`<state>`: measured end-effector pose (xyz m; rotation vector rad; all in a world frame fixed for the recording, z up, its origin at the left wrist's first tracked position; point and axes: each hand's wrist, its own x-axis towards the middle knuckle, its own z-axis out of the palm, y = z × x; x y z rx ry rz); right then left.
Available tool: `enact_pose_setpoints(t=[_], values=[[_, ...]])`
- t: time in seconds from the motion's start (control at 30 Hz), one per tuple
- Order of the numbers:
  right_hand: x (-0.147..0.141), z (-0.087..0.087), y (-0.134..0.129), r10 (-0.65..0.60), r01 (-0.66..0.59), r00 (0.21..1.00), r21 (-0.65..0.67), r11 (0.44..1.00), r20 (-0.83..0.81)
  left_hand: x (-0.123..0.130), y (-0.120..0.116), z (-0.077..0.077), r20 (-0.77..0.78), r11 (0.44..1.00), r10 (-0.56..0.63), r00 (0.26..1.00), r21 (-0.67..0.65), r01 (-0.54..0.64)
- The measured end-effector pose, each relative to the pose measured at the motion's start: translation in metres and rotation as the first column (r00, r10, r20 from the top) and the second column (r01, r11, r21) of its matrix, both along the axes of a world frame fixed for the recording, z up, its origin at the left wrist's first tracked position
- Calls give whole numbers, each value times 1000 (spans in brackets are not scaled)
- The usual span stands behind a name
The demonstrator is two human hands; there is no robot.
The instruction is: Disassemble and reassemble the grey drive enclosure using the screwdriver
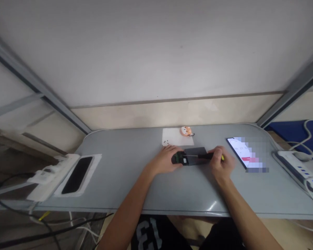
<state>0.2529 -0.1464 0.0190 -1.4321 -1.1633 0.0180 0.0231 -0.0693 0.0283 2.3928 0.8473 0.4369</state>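
A dark flat device lies on the grey table, with a green circuit board showing at its left end. My left hand is wrapped round that left end. In my right hand is a screwdriver with a black and yellow-green handle, held almost flat over the device. Its shaft points left and reaches the circuit board; the exact spot its tip touches is too small to tell. Just behind the device, several tiny dark pieces sit on a white sheet.
An orange and white animal-faced case rests on the sheet. A lit phone lies to the right, near a power strip with cables. At the left are a black phone and another white power strip. A wall stands behind the table.
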Motion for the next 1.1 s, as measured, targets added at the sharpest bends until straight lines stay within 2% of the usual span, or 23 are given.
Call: enact_pose_setpoints(t=[0.07,0.13,0.2,0.27,0.3,0.47,0.57,0.67,0.73,0.83,0.93,1.1], values=[[-6,13,13,-27,19,986,-48,999,-164,0,1,-1,-11,1000,11,1000,26,-10],[-14,24,33,58,-106,937,-120,987,-345,0,1,-2,-31,998,27,999,61,-25],[-23,29,56,106,-222,831,-151,963,-546,2,1,-3,-39,995,36,999,94,-32],[-29,25,75,57,-274,696,-192,942,-716,3,1,-4,-29,993,33,999,112,-30],[-29,21,80,36,-280,675,-210,937,-737,4,1,-4,-22,993,31,999,115,-28],[-10,1,81,56,-275,756,-238,932,-652,7,4,-7,-4,993,7,1000,115,-7],[9,4,80,-2,-236,751,-271,933,-660,8,5,-8,12,995,-19,1000,103,17],[22,10,83,33,-240,796,-264,934,-605,6,6,-8,42,996,-27,999,85,23],[27,13,83,65,-206,869,-240,948,-490,4,6,-8,52,996,-25,998,83,21],[30,17,79,163,-228,949,-233,945,-269,2,7,-7,38,996,-12,999,90,9],[26,20,73,220,-253,964,-263,931,-146,2,6,-6,25,995,-9,1000,104,6],[17,16,72,274,-295,955,-254,921,-116,5,5,-3,10,989,-30,999,145,28]])
